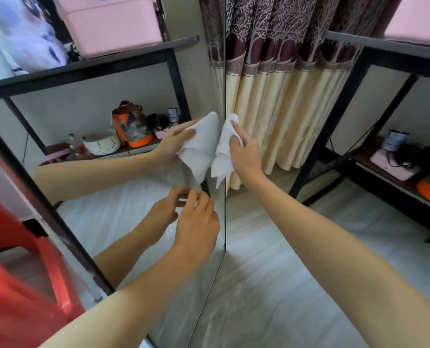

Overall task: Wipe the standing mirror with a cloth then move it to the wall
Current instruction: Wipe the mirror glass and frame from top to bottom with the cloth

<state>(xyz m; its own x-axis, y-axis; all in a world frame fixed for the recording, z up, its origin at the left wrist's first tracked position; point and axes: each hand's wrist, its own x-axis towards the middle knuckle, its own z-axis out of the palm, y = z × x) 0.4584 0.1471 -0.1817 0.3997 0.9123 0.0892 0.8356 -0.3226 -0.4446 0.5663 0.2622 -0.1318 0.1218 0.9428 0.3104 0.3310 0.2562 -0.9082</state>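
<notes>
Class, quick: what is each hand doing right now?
Left hand: fingers curled on the standing mirror's edge.
Right hand: holds crumpled white cloth against it.

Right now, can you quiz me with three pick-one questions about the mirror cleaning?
1. Where is the cloth? A) on the floor B) against the mirror near its right edge C) on the shelf
2. What colour is the cloth? A) white B) blue C) green
3. What is the left hand doing? A) holding a bottle B) waving high C) gripping the mirror's edge

Answers: 1 B, the right hand presses it on the glass. 2 A, it looks plain white. 3 C, its fingers curl at the edge.
</notes>
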